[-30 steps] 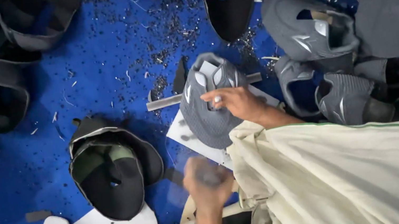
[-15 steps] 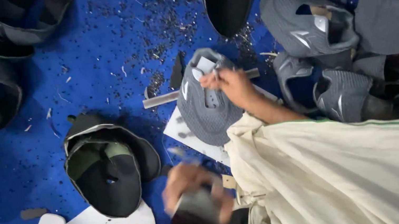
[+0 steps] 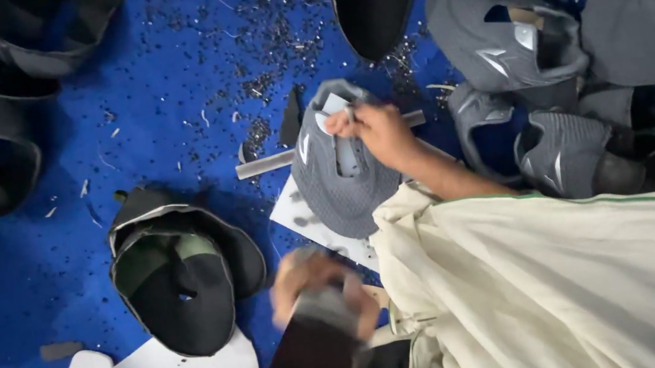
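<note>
Both hands busy — right hand (image 3: pixel 377 134) pins grey upper (image 3: pixel 336 183), blue floor (image 3: pixel 157 106) open left.

single head view, straight down, close over the blue floor (image 3: pixel 54 280)

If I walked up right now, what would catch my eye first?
Probably the bright blue work surface, littered with dark scraps. At its centre the right hand presses on a grey shoe upper; below it the left hand is a blur. A black and green shoe upper lies to the left.
</note>
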